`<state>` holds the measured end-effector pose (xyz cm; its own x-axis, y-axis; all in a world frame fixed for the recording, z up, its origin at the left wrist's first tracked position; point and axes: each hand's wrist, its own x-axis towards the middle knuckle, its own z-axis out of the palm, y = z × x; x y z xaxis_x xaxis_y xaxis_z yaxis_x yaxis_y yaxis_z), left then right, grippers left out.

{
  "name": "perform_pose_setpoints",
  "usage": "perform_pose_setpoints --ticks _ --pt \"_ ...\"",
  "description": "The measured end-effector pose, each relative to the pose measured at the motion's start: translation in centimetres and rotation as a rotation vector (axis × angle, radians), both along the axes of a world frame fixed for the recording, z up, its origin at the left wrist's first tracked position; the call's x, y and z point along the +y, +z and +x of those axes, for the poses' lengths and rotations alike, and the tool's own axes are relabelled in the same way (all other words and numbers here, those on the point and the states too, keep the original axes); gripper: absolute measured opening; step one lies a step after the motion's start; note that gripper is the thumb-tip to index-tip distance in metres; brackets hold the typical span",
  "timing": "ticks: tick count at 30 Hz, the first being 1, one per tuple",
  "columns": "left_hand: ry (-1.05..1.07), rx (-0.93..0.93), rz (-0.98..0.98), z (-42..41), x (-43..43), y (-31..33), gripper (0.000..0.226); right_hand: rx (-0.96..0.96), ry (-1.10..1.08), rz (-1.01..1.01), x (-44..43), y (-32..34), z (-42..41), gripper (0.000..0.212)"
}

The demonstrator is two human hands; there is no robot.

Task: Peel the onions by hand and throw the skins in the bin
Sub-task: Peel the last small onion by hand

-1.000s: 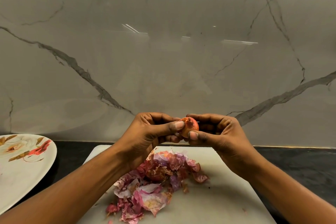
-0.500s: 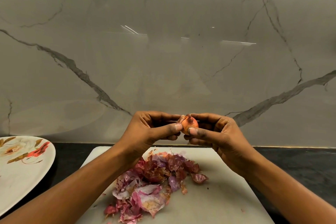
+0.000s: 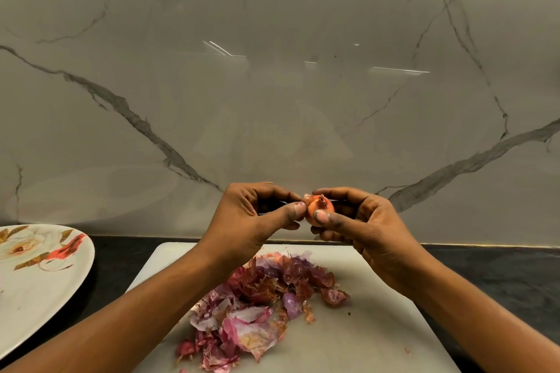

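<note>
Orange onion (image 3: pixel 318 209) half hidden between pinching hands (image 3: pixel 251 221) (image 3: pixel 374 228).

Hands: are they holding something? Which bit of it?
Yes, a small onion. The right hand holds its sides between thumb and fingers; the left hand pinches its left edge.

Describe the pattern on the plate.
White plate with red and cream flowers and brown leaves; head view.

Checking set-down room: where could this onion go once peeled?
The board is bare right of the skin pile, out to its right edge, partly under the right forearm. The plate's white area below its flower print is free. Crowded: the board's middle and left, under skins and left forearm.
</note>
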<state>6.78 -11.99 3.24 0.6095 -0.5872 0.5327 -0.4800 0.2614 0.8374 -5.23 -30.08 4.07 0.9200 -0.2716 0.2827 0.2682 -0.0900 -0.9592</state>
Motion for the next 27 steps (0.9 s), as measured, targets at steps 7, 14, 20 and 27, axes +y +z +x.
perform_pose_setpoints --ticks 7,14,20,27 --pt "-0.008 0.096 -0.044 0.06 -0.07 0.2 0.013 -0.011 0.05 0.046 -0.18 -0.03 -0.04 0.041" --pt "0.023 0.18 -0.075 0.42 0.2 0.5 0.014 -0.048 0.141 0.163 -0.78 0.29 -0.16 0.039" --pt "0.009 0.113 0.011 0.12 0.55 0.45 0.02 -0.043 0.123 0.165 -0.73 0.08 0.1 0.037" --pt "-0.047 0.156 0.06 -0.34 0.55 0.7 0.023 -0.004 0.087 0.08 -0.49 0.33 -0.07 0.037"
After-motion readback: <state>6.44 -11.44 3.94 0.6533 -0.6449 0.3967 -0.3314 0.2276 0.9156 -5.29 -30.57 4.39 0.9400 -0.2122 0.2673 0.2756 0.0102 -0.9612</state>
